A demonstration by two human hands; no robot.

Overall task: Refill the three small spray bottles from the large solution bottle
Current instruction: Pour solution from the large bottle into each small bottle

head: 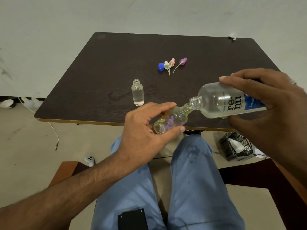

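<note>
Head view: our right hand [265, 100] gripped the large clear solution bottle [229, 100] mid-body — light, slippery plastic — tipped into the small yellowish spray bottle [171, 120] pinched in our left hand [146, 128] over the table edge.
</note>
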